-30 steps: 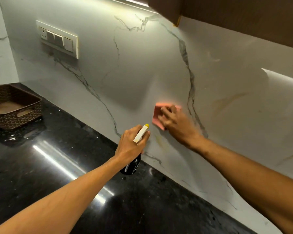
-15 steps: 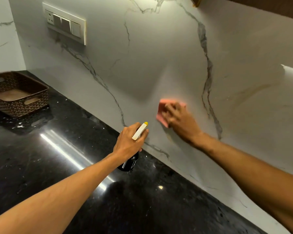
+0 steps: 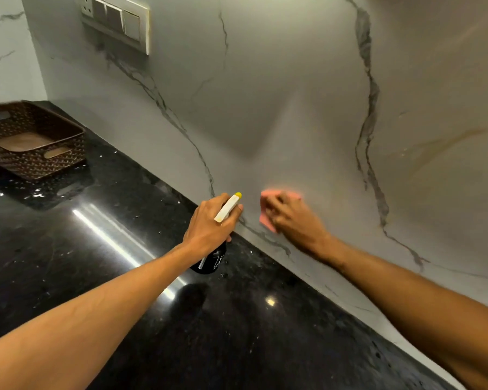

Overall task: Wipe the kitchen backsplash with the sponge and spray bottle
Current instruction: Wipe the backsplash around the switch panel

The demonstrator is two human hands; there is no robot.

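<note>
Two hands were in view, both low against the wall. Left hand: fingers and thumb wrapped around the neck of the spray bottle, holding it tilted, with the white, yellow-tipped head pointing up towards the wall. The bottle's dark body hung below the fist, clear of the countertop. Pale markings showed on the dark body, too blurred to be read.

Right hand: fingers laid close together across the pink sponge, pressing it flat to the backsplash. This hand was motion-blurred, and the thumb's position could not be determined. The sponge sat low on the wall, just above the joint with the countertop and just beside the bottle's head, its upper and left edges showing past the fingers.

The backsplash was pale marble-pattern slab with dark grey veins; one vein ran down behind the left hand and another stood to the right of the sponge. Brownish streaks marked the slab at far right. A switch plate was mounted high at upper left; no lettering on it was legible.

The countertop was glossy black stone with light speckling and a bright reflected strip. A brown woven-pattern basket stood on it at far left, well apart from both hands.
</note>
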